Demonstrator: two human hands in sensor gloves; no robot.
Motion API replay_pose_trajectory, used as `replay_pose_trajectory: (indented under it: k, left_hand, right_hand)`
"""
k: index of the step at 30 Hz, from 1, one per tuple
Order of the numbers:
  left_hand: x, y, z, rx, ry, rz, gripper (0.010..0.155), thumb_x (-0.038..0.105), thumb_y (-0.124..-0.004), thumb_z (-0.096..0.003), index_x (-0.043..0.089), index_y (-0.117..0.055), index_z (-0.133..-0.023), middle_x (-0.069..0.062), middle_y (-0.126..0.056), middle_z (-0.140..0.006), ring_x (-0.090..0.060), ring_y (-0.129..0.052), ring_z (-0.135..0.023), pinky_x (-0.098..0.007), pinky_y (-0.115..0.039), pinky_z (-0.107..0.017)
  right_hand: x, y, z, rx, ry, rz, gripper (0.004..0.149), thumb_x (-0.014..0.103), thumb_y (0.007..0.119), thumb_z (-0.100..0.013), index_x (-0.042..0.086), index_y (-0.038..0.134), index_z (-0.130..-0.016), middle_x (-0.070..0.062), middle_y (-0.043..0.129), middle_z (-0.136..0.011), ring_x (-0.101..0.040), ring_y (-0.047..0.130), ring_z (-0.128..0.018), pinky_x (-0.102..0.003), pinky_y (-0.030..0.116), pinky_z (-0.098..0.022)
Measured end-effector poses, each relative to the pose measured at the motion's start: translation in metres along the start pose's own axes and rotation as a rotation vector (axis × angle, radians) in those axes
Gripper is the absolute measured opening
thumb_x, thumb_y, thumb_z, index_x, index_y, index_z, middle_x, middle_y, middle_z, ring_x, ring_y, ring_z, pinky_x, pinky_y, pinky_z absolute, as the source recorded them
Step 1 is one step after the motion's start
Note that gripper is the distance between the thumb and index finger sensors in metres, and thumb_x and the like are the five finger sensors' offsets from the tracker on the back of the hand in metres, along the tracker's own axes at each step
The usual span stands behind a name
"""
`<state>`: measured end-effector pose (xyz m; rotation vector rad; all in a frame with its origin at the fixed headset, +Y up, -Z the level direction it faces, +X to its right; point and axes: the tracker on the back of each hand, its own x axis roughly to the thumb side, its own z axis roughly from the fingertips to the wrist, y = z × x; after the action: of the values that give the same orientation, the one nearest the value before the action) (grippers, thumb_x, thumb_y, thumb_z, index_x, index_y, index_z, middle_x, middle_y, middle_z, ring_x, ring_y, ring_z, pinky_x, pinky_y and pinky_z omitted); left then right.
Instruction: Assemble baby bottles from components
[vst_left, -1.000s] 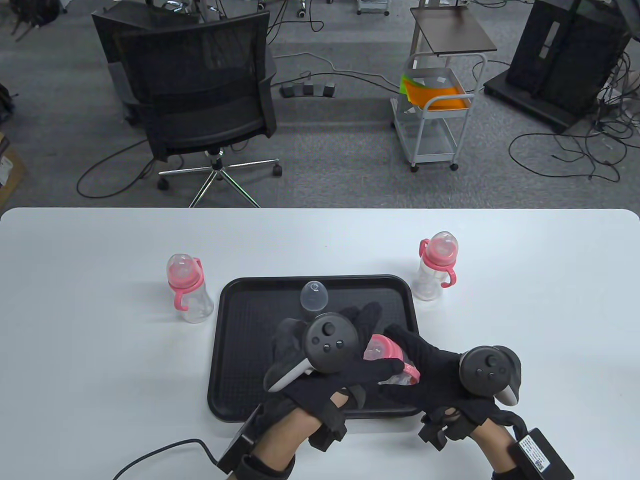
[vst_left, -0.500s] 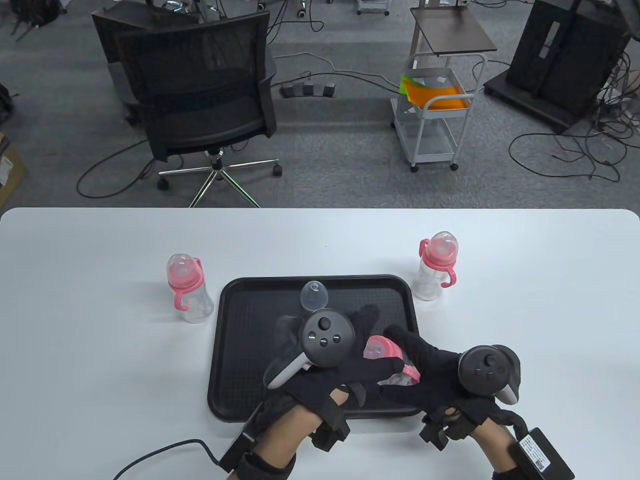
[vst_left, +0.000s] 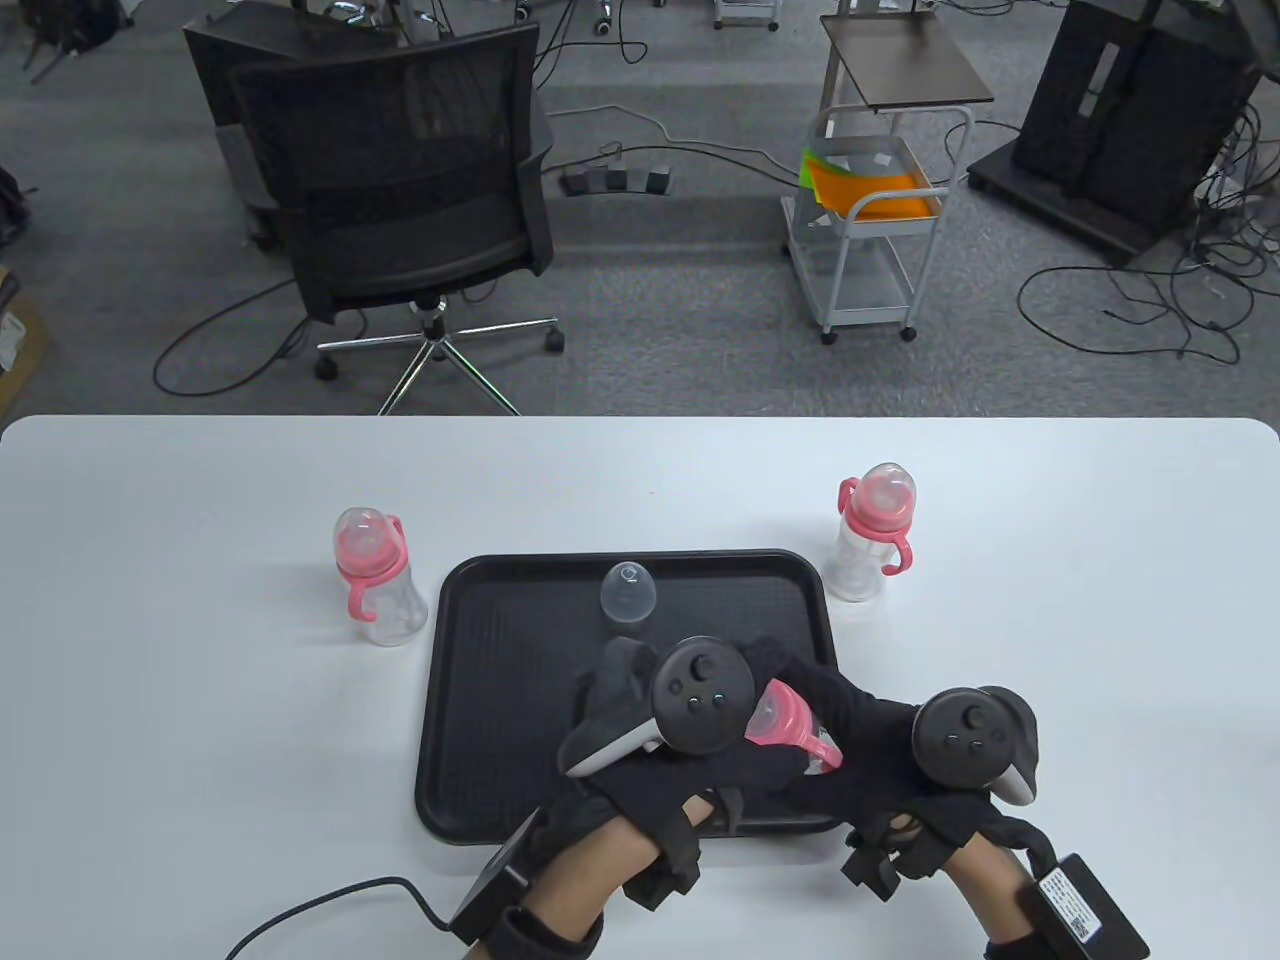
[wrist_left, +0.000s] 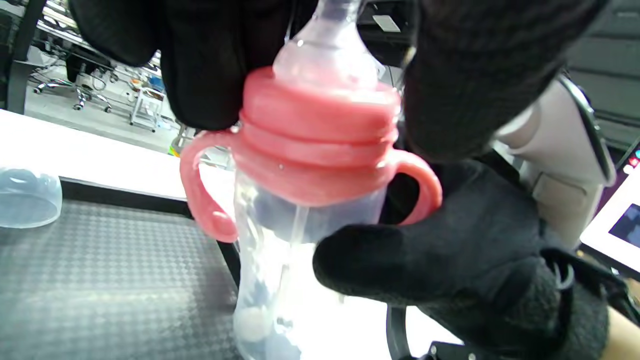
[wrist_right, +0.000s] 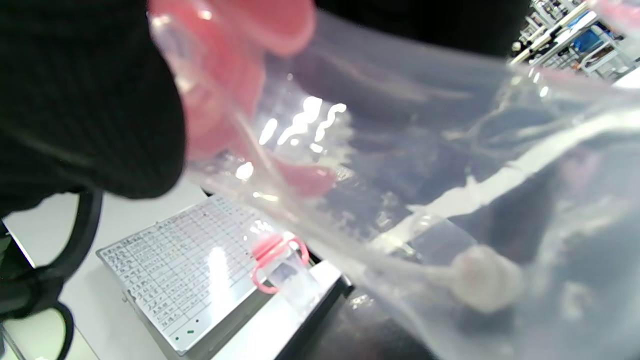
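While gripped over the black tray (vst_left: 480, 700), a baby bottle (wrist_left: 305, 200) between both hands: left hand (vst_left: 655, 745), right hand (vst_left: 880, 745).

Hardly anything here can be read. A white label (vst_left: 1066, 903) with small dark print sits on the black box strapped at the right wrist, near the front edge of the surface, but its characters are too small to make out. In the right wrist view a gridded sheet (wrist_right: 190, 270) of rows and columns lies on the surface beside the tray, and its entries are blurred beyond reading; the clear dome cap (vst_left: 628, 592) carries a faint embossed mark that cannot be deciphered.
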<state>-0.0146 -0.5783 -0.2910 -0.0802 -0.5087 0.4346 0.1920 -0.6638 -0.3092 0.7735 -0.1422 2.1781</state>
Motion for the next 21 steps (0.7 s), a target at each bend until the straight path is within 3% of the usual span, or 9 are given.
replay_pose_trajectory:
  k: [3,12,15,17,19,21]
  left_hand:
    - [0.006,0.0,0.001,0.058,-0.024,-0.069,0.086,0.063,-0.103,-0.0391,0.016,-0.072,-0.105,-0.019,-0.086,-0.097,-0.04,-0.101,-0.075,-0.062,-0.072,-0.069]
    - [0.015,-0.011,-0.003,0.061,-0.124,-0.191,0.087,0.061,-0.105,-0.0368,0.019,-0.071,-0.105,-0.016,-0.087,-0.098,-0.039,-0.102,-0.076,-0.06,-0.072,-0.072]
    - [0.006,-0.01,-0.005,0.028,-0.127,-0.089,0.101,0.058,-0.105,-0.0385,0.018,-0.05,-0.114,-0.015,-0.079,-0.103,-0.039,-0.096,-0.082,-0.062,-0.067,-0.073]
    - [-0.007,-0.002,-0.002,0.071,-0.136,0.019,0.11,0.07,-0.096,-0.0401,0.018,-0.037,-0.116,-0.018,-0.065,-0.111,-0.04,-0.091,-0.087,-0.065,-0.064,-0.073]
    - [-0.019,0.012,0.005,0.161,-0.118,0.21,0.108,0.075,-0.091,-0.0416,0.019,-0.038,-0.117,-0.02,-0.061,-0.113,-0.047,-0.085,-0.089,-0.069,-0.06,-0.071]
    - [-0.032,0.026,0.013,0.262,-0.057,0.299,0.096,0.072,-0.086,-0.0465,0.019,-0.046,-0.116,-0.019,-0.067,-0.11,-0.047,-0.086,-0.087,-0.07,-0.06,-0.071]
  right_hand:
    - [0.001,0.001,0.001,0.003,-0.005,0.002,0.099,0.05,0.105,-0.027,0.013,0.056,-0.105,-0.014,0.074,-0.098,-0.039,0.092,-0.084,-0.059,0.084,-0.063]
    - [-0.008,0.004,0.0,0.06,0.008,-0.024,0.099,0.05,0.107,-0.026,0.014,0.057,-0.104,-0.014,0.076,-0.098,-0.038,0.093,-0.084,-0.058,0.086,-0.062]
    - [-0.011,0.0,-0.001,0.044,0.018,-0.034,0.099,0.05,0.106,-0.026,0.014,0.056,-0.104,-0.013,0.076,-0.098,-0.038,0.093,-0.084,-0.058,0.086,-0.061]
    - [-0.013,-0.006,-0.002,0.018,0.032,-0.066,0.099,0.05,0.105,-0.027,0.014,0.055,-0.105,-0.014,0.075,-0.099,-0.038,0.093,-0.085,-0.058,0.086,-0.061]
    - [-0.014,-0.012,-0.002,-0.017,0.035,-0.072,0.099,0.05,0.105,-0.027,0.014,0.055,-0.105,-0.013,0.074,-0.099,-0.038,0.092,-0.085,-0.058,0.085,-0.062]
    - [-0.017,-0.019,0.0,-0.045,0.044,-0.079,0.099,0.05,0.105,-0.028,0.015,0.054,-0.105,-0.013,0.073,-0.1,-0.038,0.091,-0.086,-0.058,0.085,-0.063]
